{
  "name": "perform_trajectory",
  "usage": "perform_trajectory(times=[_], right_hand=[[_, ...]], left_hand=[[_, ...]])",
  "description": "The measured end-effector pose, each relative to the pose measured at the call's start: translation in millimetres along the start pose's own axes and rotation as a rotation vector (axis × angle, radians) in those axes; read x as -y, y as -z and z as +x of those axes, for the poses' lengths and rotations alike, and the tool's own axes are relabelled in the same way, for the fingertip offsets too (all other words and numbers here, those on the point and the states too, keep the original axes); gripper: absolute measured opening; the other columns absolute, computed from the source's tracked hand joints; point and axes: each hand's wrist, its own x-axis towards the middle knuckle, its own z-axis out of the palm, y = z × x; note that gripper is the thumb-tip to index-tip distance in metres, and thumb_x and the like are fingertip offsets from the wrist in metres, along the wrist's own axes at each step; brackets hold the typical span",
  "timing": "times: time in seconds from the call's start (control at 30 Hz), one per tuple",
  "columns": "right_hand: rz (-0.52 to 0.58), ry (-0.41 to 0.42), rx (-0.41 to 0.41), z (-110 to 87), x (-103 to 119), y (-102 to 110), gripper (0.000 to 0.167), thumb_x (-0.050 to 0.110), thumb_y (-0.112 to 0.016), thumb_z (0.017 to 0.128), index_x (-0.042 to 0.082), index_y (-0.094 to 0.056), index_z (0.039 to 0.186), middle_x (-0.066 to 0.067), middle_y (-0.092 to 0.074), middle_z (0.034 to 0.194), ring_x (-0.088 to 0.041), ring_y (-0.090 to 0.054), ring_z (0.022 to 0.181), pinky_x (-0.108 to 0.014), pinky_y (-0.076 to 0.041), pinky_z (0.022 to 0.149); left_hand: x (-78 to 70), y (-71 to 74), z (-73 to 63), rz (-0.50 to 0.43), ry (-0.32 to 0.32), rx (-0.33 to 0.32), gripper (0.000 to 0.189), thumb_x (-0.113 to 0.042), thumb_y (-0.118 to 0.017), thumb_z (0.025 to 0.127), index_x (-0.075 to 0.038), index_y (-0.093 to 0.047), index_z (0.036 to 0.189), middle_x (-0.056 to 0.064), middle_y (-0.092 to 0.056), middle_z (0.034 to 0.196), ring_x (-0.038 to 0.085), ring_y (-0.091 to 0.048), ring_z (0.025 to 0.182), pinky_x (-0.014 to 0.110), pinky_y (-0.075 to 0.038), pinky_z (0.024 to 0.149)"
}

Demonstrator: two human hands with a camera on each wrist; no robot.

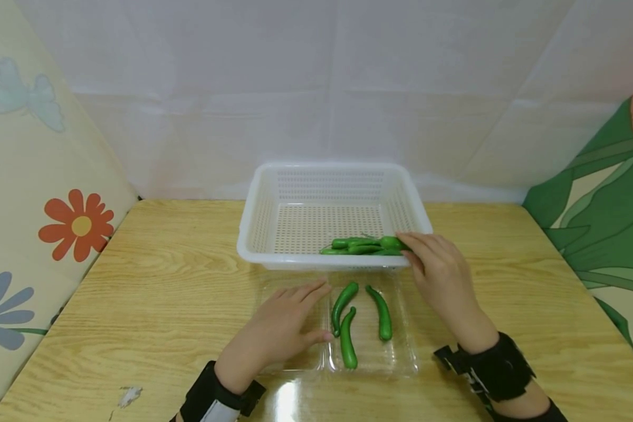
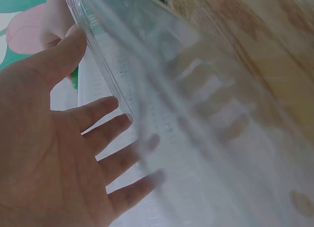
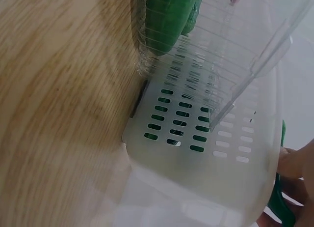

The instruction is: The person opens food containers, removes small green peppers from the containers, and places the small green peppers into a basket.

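A clear plastic container (image 1: 411, 358) lies on the table, three green chili peppers (image 1: 384, 316) in its right part. My left hand (image 1: 282, 328) is over its left part, fingers straight and spread, nothing held. In the left wrist view its fingertips (image 2: 125, 120) are close to the clear plastic edge; contact is unclear. Behind the container stands a white perforated basket (image 1: 279, 257) with several green peppers (image 1: 361, 248) at its front right. My right hand (image 1: 445, 278) reaches over that corner and grips a green pepper (image 3: 280, 205), partly hidden by the fingers and basket rim.
A wooden table (image 1: 169, 281) carries everything. White cloth (image 1: 327, 94) hangs right behind the basket. Flower-patterned panels stand at the left (image 1: 37, 234) and right (image 1: 601, 211). A pale worn patch (image 1: 130, 396) marks the table's front left.
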Motion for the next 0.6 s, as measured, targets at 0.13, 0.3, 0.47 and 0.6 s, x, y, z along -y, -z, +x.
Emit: perform_trajectory(times=[0.13,0.3,0.47,0.6], right_hand=[[-0.003,-0.004,0.005,0.0,-0.1,-0.1,0.039,-0.013,-0.075,0.079,-0.003,-0.069,0.116,-0.02,-0.068,0.112,-0.037,-0.063,0.098,-0.05,-0.052,0.086],[0.001,-0.001,0.0,0.2,-0.3,-0.3,0.037,-0.015,-0.074,0.078,-0.003,-0.07,0.113,-0.019,-0.069,0.111,-0.036,-0.063,0.098,-0.05,-0.052,0.086],[-0.006,-0.004,0.006,0.8,-0.1,0.5,0.034,-0.015,-0.074,0.079,-0.003,-0.071,0.111,-0.019,-0.069,0.112,-0.036,-0.063,0.099,-0.05,-0.052,0.088],[-0.002,0.001,-0.007,0.8,0.3,0.6,0.032,-0.015,-0.073,0.078,-0.003,-0.071,0.109,-0.019,-0.069,0.11,-0.037,-0.063,0.098,-0.05,-0.052,0.087]], left_hand=[[-0.1,-0.3,-0.4,0.001,0.003,0.003,0.08,-0.057,-0.061,0.09,-0.017,-0.035,0.155,0.002,-0.03,0.16,0.025,-0.036,0.142,0.051,-0.031,0.115],[0.1,-0.7,-0.3,0.002,0.003,0.002,0.081,-0.058,-0.061,0.09,-0.017,-0.035,0.155,0.002,-0.03,0.161,0.024,-0.036,0.142,0.051,-0.03,0.115],[0.0,-0.4,-0.2,0.01,-0.002,-0.003,0.08,-0.057,-0.061,0.09,-0.016,-0.036,0.154,0.002,-0.03,0.16,0.024,-0.037,0.142,0.05,-0.031,0.115],[-0.4,0.0,-0.4,0.01,-0.002,-0.003,0.08,-0.057,-0.061,0.09,-0.016,-0.035,0.155,0.002,-0.03,0.161,0.024,-0.037,0.141,0.05,-0.031,0.115]])
